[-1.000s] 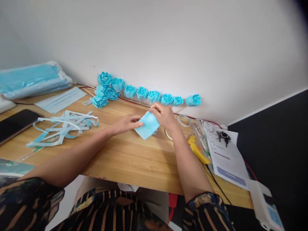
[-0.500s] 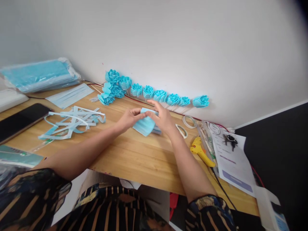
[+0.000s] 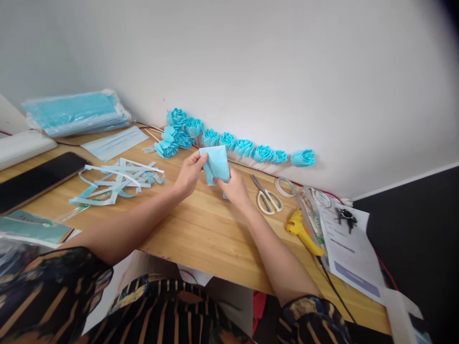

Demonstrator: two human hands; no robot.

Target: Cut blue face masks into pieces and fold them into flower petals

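Between my hands is a folded piece of light blue mask fabric (image 3: 217, 163), held up over the wooden table. My left hand (image 3: 191, 173) pinches its left edge, thumb on the face towards me. My right hand (image 3: 234, 187) grips its lower right corner, thumb in front. Behind my right hand a bit of blue material shows on the table, mostly hidden. White-handled scissors (image 3: 266, 196) lie just right of my right hand. Along the wall behind runs a row of blue fabric flowers (image 3: 244, 147) on sticks.
Cut mask strips (image 3: 120, 179) lie in a heap at left, near a black phone (image 3: 43, 181). Behind are a flat mask piece (image 3: 114, 143) and a bag of masks (image 3: 77, 113). At right are a tape roll (image 3: 286, 187), a yellow glue gun (image 3: 304, 231), papers and keys (image 3: 346, 217).
The blue fabric has been turned and opened into a flatter rectangle. My right hand has moved lower on it, and the scissors now show fully. The view has shifted slightly.
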